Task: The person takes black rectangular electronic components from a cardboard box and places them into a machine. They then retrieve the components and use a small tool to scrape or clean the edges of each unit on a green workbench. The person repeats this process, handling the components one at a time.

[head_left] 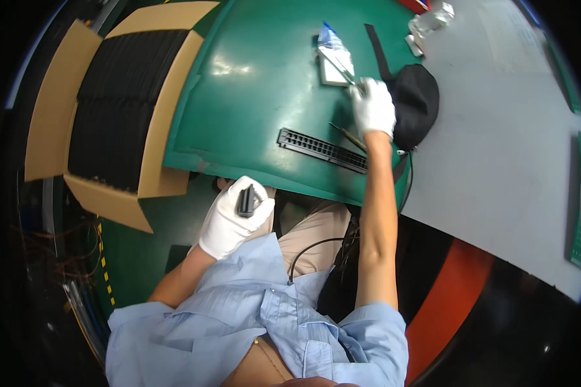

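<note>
In a white glove, my left hand point(234, 219) is closed round a small black rectangular part point(246, 201), held over my lap just off the table's near edge. My right hand point(373, 108), also gloved, reaches across the green mat point(258, 97) with its fingers closed on slim metal tweezers point(339, 67). Their tips point over a small white box point(332, 76) with a clear and blue plastic bag point(330, 40) at its far end. Below my right wrist lie a thin tool with an olive handle point(353, 138) and a long black slotted strip point(321, 151).
At the left stands an open cardboard box point(45, 138) packed with black flat pieces point(113, 109). A black cloth pouch point(416, 106) with a strap lies right of my right hand. Crumpled clear plastic point(430, 22) rests farther back on the grey tabletop point(484, 148). A black cable point(409, 184) hangs over the edge.
</note>
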A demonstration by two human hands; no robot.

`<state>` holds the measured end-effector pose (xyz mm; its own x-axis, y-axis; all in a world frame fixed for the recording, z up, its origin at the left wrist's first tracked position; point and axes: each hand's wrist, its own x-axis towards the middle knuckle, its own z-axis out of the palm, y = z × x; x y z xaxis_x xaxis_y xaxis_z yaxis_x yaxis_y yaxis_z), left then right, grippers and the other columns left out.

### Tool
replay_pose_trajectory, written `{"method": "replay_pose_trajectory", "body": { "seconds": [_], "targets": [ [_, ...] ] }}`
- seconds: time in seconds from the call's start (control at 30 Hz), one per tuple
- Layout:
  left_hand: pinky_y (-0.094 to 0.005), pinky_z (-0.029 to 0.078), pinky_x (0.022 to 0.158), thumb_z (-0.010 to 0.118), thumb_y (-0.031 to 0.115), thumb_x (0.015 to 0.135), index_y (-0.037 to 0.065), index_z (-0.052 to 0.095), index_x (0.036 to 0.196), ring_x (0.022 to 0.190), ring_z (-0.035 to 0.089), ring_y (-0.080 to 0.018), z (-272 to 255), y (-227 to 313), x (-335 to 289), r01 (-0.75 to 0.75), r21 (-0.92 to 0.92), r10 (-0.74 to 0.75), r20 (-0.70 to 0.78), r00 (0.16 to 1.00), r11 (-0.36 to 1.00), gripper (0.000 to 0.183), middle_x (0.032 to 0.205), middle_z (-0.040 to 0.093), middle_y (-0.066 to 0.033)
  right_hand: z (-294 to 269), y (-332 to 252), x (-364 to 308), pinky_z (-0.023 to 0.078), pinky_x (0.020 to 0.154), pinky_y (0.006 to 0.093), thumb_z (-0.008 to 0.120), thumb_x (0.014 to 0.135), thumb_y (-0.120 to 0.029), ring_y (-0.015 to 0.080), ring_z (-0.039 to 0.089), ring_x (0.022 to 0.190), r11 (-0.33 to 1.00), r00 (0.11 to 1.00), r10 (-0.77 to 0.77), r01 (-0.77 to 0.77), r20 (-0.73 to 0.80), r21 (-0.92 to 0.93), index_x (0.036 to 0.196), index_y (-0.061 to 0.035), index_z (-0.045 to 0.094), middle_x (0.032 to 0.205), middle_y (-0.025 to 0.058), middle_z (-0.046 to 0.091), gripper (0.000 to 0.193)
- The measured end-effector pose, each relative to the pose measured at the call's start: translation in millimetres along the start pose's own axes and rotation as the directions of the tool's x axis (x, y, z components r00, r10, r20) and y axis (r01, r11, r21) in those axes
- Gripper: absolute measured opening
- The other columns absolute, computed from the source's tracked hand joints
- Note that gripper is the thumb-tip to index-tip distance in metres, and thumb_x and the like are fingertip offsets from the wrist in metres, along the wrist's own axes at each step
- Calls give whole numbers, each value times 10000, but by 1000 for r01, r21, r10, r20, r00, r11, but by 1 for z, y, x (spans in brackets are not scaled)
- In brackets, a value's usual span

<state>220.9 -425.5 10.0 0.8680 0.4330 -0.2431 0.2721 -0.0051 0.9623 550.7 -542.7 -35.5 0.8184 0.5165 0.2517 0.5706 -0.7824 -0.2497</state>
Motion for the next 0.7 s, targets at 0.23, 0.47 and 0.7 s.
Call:
{"method": "replay_pose_trajectory", "body": {
  "seconds": [0.23, 0.47, 0.7],
  "targets": [
    [-280, 483, 668, 770, 104, 860, 99, 594, 938, 695, 568, -112, 5, 8, -6, -214, 77, 217, -33, 976, 974, 193, 776, 578, -12, -16, 35, -49, 515, 887, 466, 763, 852, -328, 360, 624, 1060, 998, 841, -1, 38, 540, -59, 987, -92, 670, 1112, 161, 659, 287],
    [-331, 486, 611, 768, 99, 807, 67, 616, 917, 682, 608, -167, -12, 62, -35, -591, -205, 625, 216, 750, 780, 191, 776, 604, -46, -30, 34, -57, 524, 846, 442, 644, 962, -156, 365, 649, 935, 978, 958, -100, 44, 269, 205, 1136, -89, 593, 1039, 174, 659, 193],
    [-369, 423, 617, 743, 129, 726, 125, 694, 915, 651, 572, -228, -14, 62, -32, -826, 367, 812, 246, 529, 427, 195, 695, 559, 0, -146, -80, -147, 472, 782, 237, 541, 1035, -152, 89, 568, 845, 574, 898, 123, -412, 423, 708, 1068, -28, 678, 988, 28, 650, 187]
  ]
}}
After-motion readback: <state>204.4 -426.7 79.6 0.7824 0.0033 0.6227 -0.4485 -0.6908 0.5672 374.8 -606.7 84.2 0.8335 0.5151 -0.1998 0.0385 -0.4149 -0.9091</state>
